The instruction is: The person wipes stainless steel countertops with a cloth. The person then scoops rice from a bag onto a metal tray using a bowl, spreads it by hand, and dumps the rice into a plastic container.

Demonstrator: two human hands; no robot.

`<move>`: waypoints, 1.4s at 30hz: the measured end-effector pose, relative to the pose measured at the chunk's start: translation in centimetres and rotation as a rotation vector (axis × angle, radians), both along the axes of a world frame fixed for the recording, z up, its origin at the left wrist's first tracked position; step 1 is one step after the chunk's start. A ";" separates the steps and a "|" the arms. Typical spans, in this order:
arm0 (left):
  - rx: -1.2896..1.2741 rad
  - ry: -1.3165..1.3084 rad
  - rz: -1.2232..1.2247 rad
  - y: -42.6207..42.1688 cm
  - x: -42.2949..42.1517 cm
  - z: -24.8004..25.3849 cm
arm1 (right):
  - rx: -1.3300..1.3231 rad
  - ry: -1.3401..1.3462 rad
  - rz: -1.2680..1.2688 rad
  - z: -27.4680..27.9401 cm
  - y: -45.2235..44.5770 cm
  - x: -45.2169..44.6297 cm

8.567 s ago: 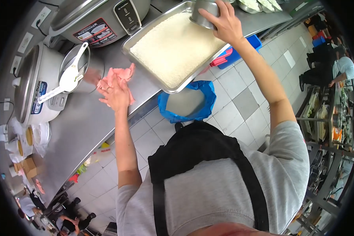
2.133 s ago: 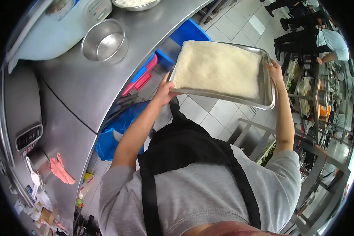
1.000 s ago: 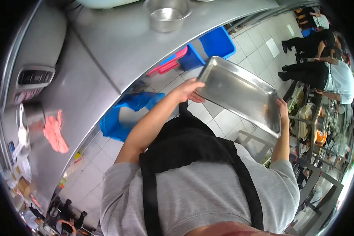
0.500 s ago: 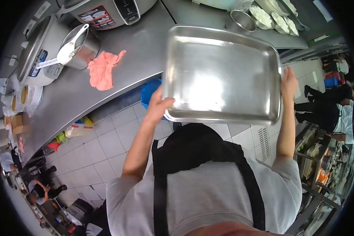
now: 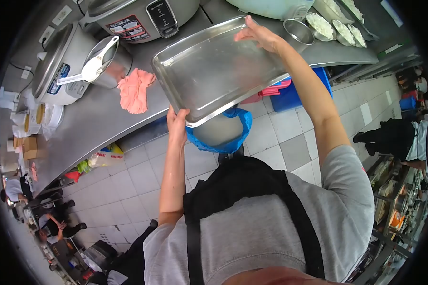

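I hold an empty, shallow metal tray (image 5: 214, 76) at a slant over the counter's front edge. My left hand (image 5: 177, 122) grips its near left corner, thumb on the rim. At the far right corner is my right hand (image 5: 260, 35), its fingers spread over the rim and inner side; the forearm hides part of the tray's right edge. Left of the tray, a crumpled pink cloth (image 5: 134, 91) lies on the steel counter (image 5: 97, 121). Below the tray, a bin lined with a blue bag (image 5: 245, 126) stands on the floor.
Rice cookers (image 5: 133, 23) stand along the back, beside a metal pot (image 5: 110, 61) with a white scoop (image 5: 94, 66) across it. A steel bowl (image 5: 299, 34) and several containers of white food (image 5: 320, 24) are at the right. A blue crate (image 5: 299, 92) sits under the counter. Other people are farther off.
The tray has swung left and turned anticlockwise, farther over the counter. My right hand has moved up and left with it, and the blue-lined bin and blue crate have come into view.
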State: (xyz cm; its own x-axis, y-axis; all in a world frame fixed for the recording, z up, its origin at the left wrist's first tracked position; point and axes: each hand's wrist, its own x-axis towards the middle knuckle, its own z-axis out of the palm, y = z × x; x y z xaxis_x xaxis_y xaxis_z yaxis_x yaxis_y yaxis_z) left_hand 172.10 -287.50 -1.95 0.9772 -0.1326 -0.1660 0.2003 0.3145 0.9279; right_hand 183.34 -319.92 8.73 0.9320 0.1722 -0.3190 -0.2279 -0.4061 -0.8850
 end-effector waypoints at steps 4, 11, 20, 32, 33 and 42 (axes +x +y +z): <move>0.054 -0.055 0.019 -1.0 2.6 -1.2 | 0.353 0.118 -0.034 -0.5 -0.6 1.0; 1.300 -0.370 0.189 -2.7 3.2 7.2 | 0.733 0.230 -0.024 -1.7 -2.1 0.6; 0.534 -0.706 -0.200 -16.8 9.2 6.2 | 0.890 0.150 -0.343 -1.1 7.5 -0.4; 0.484 -0.574 -0.051 -13.3 11.7 5.7 | 0.666 -0.040 -0.020 -1.5 10.3 -0.9; 0.555 -0.694 -0.071 -12.1 11.7 5.1 | 0.547 0.122 0.105 -2.9 8.5 0.6; 1.022 -0.780 -0.236 -9.7 9.7 5.4 | -0.866 -0.847 0.152 -1.6 1.4 -0.2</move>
State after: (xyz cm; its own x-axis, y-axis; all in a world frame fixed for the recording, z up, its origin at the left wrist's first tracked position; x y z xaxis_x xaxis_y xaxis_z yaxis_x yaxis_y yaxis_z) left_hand 181.75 -297.25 3.47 0.8320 -0.4645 0.3035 -0.5424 -0.5655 0.6213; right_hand 183.10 -318.47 7.12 0.8897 0.3295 0.3160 0.3908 -0.9075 -0.1541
